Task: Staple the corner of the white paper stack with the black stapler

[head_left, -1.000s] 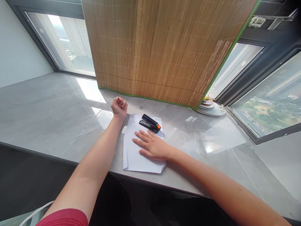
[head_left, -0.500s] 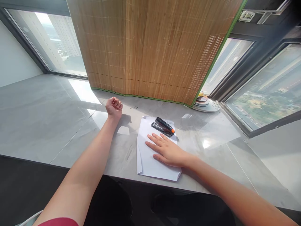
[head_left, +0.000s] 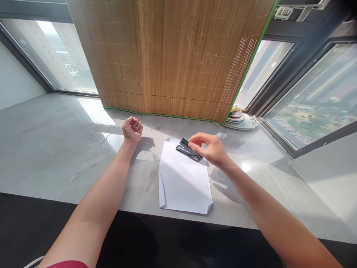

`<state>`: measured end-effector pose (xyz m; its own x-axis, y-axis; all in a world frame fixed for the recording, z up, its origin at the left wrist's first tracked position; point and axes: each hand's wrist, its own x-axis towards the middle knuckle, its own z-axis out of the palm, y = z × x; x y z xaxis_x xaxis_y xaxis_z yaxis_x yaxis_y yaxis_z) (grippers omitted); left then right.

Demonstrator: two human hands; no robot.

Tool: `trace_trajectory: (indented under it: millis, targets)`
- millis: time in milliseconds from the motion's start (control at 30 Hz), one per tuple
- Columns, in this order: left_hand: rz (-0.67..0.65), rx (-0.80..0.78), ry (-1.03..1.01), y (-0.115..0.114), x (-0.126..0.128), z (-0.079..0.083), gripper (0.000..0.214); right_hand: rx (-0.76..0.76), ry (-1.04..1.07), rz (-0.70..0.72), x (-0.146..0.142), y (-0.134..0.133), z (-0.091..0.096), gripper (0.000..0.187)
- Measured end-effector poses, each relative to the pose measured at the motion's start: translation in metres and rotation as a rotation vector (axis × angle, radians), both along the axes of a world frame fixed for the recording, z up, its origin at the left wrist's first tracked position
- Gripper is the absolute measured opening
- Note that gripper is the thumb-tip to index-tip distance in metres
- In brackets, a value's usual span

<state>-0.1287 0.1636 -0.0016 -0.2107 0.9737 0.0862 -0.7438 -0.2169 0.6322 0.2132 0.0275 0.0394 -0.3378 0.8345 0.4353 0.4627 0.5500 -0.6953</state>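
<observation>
A black stapler lies on the upper part of a white sheet of paper, whose left edge and lower right corner are folded. My right hand is closed around the stapler's right part, thumb on the near side and fingers over the top, hiding most of its orange end. To the left, apart from the paper, my left hand rests on the grey counter in a loose fist. Nothing shows in its curled fingers.
A bamboo blind with green edging hangs down to the back of the counter. Behind its lower right corner stands a stack of plates. Windows flank the counter, and its dark front edge runs close to my body.
My right hand has lifted off the paper, where it lay flat, and moved up and right to take hold of the stapler. My left hand keeps its loose fist on the counter.
</observation>
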Motion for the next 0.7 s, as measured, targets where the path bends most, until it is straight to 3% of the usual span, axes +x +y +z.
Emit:
trace_trajectory:
  millis: [67,133,300,400,500,600,700]
  targets:
    - [-0.033,0.016,0.03,0.0,0.004,0.0,0.029,0.02,0.029,-0.15,0.008,0.014,-0.008,0.028]
    - [-0.101,0.05,0.129,-0.002,0.01,0.0,0.027,-0.014,-0.013,-0.19,0.016,0.023,-0.024,0.037]
    - [-0.237,0.167,0.655,-0.015,0.037,-0.006,0.026,-0.186,-0.199,-0.064,0.019,0.024,-0.056,0.051]
    - [-0.326,0.362,1.134,-0.026,0.053,-0.01,0.022,-0.177,-0.233,-0.062,0.014,0.021,-0.057,0.031]
    - [-0.47,0.611,1.546,-0.031,0.062,-0.014,0.047,-0.137,-0.194,-0.141,0.01,0.019,-0.055,0.013]
    - [-0.51,0.713,1.745,-0.03,0.063,-0.018,0.058,-0.082,-0.132,-0.179,0.01,0.021,-0.057,0.013]
    - [-0.507,0.707,1.785,-0.028,0.06,-0.019,0.057,-0.053,-0.104,-0.173,0.012,0.024,-0.06,0.022]
